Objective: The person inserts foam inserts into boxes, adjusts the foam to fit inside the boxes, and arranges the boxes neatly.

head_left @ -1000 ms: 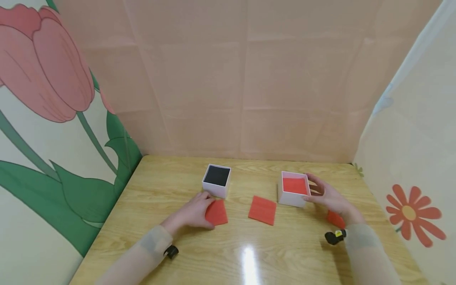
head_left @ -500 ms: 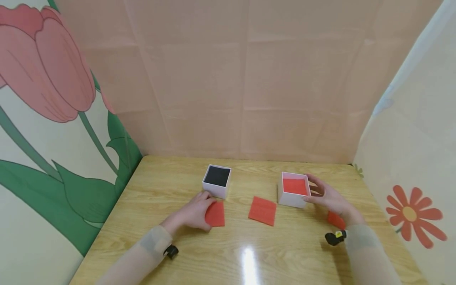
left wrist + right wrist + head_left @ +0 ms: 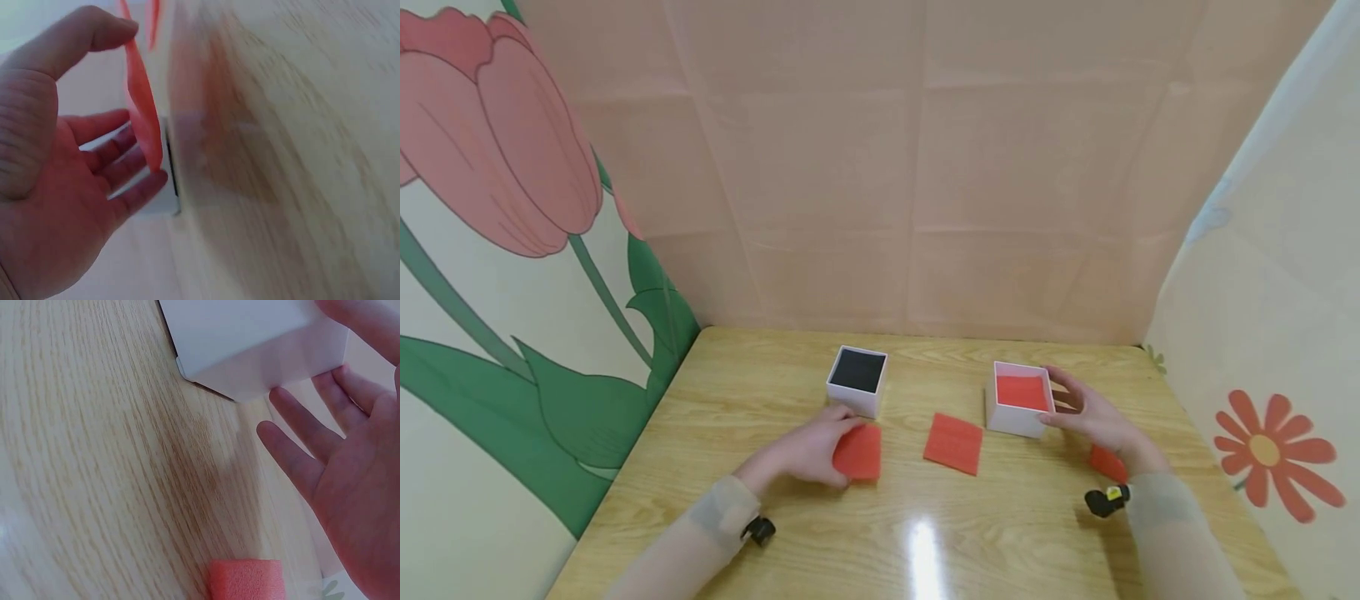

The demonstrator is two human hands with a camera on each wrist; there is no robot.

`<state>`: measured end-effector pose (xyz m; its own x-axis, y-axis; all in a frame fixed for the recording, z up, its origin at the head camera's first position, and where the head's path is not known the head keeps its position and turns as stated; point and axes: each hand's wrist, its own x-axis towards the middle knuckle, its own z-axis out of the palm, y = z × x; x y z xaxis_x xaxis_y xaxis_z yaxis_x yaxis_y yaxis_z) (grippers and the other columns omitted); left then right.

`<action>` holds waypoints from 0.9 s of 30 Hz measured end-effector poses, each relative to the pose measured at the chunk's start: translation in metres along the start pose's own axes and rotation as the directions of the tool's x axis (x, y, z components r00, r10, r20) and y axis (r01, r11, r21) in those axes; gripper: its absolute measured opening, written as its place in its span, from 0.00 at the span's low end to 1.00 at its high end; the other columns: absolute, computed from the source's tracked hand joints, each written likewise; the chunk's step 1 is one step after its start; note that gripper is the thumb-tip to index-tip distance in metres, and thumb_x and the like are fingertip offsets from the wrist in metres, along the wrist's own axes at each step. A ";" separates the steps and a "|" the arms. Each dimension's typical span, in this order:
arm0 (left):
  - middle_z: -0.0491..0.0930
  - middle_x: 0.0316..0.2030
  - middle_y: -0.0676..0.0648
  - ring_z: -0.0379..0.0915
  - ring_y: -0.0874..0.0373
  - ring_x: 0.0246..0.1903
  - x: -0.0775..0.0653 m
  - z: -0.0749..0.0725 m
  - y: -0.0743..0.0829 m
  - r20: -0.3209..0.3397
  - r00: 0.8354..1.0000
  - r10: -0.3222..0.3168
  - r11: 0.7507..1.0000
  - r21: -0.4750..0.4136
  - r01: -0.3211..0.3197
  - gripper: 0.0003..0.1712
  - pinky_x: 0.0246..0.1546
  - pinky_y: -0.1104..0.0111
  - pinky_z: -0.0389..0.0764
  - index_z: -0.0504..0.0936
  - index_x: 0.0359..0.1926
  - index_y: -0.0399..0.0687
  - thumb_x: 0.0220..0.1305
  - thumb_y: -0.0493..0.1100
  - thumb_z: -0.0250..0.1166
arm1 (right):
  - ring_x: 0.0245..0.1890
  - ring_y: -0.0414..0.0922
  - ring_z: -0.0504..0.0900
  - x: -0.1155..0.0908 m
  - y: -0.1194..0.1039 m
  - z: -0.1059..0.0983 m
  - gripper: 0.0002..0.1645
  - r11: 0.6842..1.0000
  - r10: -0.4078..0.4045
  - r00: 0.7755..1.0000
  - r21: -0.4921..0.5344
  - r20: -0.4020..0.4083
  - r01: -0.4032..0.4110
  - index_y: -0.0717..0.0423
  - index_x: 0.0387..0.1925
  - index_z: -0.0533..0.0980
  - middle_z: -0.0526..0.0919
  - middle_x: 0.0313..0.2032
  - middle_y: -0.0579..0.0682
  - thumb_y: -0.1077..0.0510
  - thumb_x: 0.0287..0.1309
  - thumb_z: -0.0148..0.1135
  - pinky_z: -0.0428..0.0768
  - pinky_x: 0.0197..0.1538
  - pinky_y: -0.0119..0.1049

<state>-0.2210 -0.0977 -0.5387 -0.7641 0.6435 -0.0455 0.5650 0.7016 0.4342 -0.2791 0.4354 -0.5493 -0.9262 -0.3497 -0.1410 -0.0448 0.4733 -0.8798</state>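
My left hand (image 3: pixel 816 450) pinches a thin red foam sheet (image 3: pixel 859 454) between thumb and fingers. In the left wrist view the foam sheet (image 3: pixel 142 106) stands on edge, slightly bowed, above the table. Just beyond that hand is a white box (image 3: pixel 854 402) with a black inside. My right hand (image 3: pixel 1090 417) holds a second white box (image 3: pixel 1015 421) at its right side, thumb at the front corner, other fingers toward the back. Red foam (image 3: pixel 1021 392) lies inside this box. In the right wrist view, fingertips touch the side of the white box (image 3: pixel 250 344).
Between the boxes, nearer me, a square red foam sheet (image 3: pixel 953 443) lies flat on the wooden table (image 3: pixel 1000 533). Another red foam piece (image 3: pixel 1107 463) sits partly hidden under my right wrist. A pink backdrop (image 3: pixel 917 167) and printed side sheets enclose the table.
The red foam sheet in my left hand has turned and come up slightly, first swinging left, then back right. My right hand and its box have stayed still.
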 end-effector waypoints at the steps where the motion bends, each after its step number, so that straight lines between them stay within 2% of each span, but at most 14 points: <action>1: 0.70 0.68 0.50 0.68 0.57 0.60 0.000 -0.001 0.002 0.011 1.000 0.013 1.000 -0.017 -0.013 0.54 0.57 0.65 0.78 0.72 0.76 0.43 0.47 0.50 0.81 | 0.78 0.71 0.57 0.000 0.000 0.000 0.62 1.000 0.003 1.000 0.001 -0.001 -0.003 0.44 0.88 0.44 0.52 0.84 0.61 0.47 0.68 0.74 0.67 0.71 0.70; 5: 0.66 0.71 0.53 0.67 0.59 0.62 0.003 -0.007 0.015 0.025 0.998 0.061 0.996 -0.067 -0.059 0.54 0.58 0.66 0.78 0.70 0.78 0.48 0.51 0.51 0.80 | 0.78 0.71 0.57 -0.001 -0.002 0.000 0.62 1.000 0.008 1.000 0.001 -0.002 -0.008 0.43 0.88 0.45 0.52 0.84 0.61 0.47 0.68 0.75 0.67 0.72 0.70; 9: 0.65 0.71 0.53 0.65 0.59 0.64 0.009 -0.016 0.031 -0.008 0.991 0.133 0.987 -0.086 -0.133 0.53 0.60 0.67 0.78 0.70 0.78 0.49 0.53 0.51 0.80 | 0.78 0.71 0.57 0.000 -0.001 -0.001 0.62 1.000 0.003 1.000 -0.005 0.002 -0.003 0.45 0.88 0.44 0.51 0.84 0.62 0.47 0.68 0.74 0.68 0.71 0.70; 13: 0.65 0.71 0.53 0.65 0.58 0.65 0.023 -0.028 0.053 -0.034 0.982 0.186 0.973 -0.132 -0.189 0.52 0.62 0.66 0.78 0.69 0.79 0.49 0.54 0.49 0.81 | 0.78 0.71 0.57 -0.001 0.000 -0.001 0.63 1.000 0.012 1.000 -0.004 -0.004 -0.012 0.43 0.88 0.44 0.50 0.84 0.61 0.46 0.67 0.75 0.68 0.71 0.71; 17: 0.65 0.72 0.53 0.65 0.58 0.66 0.046 -0.038 0.075 -0.071 0.972 0.224 0.957 -0.174 -0.233 0.53 0.62 0.65 0.78 0.68 0.79 0.49 0.55 0.48 0.80 | 0.78 0.71 0.57 -0.002 -0.002 -0.002 0.63 1.000 0.011 1.000 -0.005 -0.007 -0.011 0.44 0.88 0.44 0.50 0.84 0.61 0.46 0.67 0.75 0.68 0.71 0.71; 19: 0.65 0.72 0.53 0.64 0.58 0.66 0.061 -0.039 0.082 -0.095 0.968 0.233 0.956 -0.162 -0.246 0.53 0.62 0.67 0.77 0.67 0.80 0.49 0.56 0.49 0.80 | 0.78 0.72 0.57 -0.001 -0.004 -0.002 0.63 1.000 0.002 1.000 -0.006 -0.004 -0.002 0.46 0.88 0.44 0.49 0.84 0.61 0.46 0.67 0.75 0.68 0.71 0.71; 24: 0.65 0.72 0.55 0.64 0.58 0.68 0.098 -0.033 0.092 -0.147 0.966 0.211 0.966 -0.122 -0.229 0.52 0.65 0.69 0.74 0.67 0.80 0.49 0.58 0.54 0.78 | 0.78 0.71 0.57 0.000 -0.005 -0.003 0.63 1.000 0.010 1.000 0.003 -0.008 -0.010 0.46 0.88 0.45 0.49 0.85 0.58 0.45 0.66 0.76 0.66 0.72 0.71; 27: 0.65 0.71 0.56 0.63 0.59 0.68 0.116 -0.027 0.098 -0.165 0.970 0.180 0.969 -0.139 -0.204 0.52 0.63 0.71 0.75 0.67 0.80 0.50 0.58 0.55 0.78 | 0.78 0.70 0.57 -0.001 -0.004 -0.003 0.64 1.000 0.023 1.000 0.000 -0.006 -0.023 0.44 0.88 0.45 0.49 0.85 0.58 0.44 0.65 0.77 0.66 0.72 0.71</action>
<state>-0.2627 0.0377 -0.4775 -0.6903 0.7001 0.1825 0.6600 0.5060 0.5553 -0.2793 0.4363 -0.5447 -0.9292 -0.3341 -0.1583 -0.0236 0.4810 -0.8764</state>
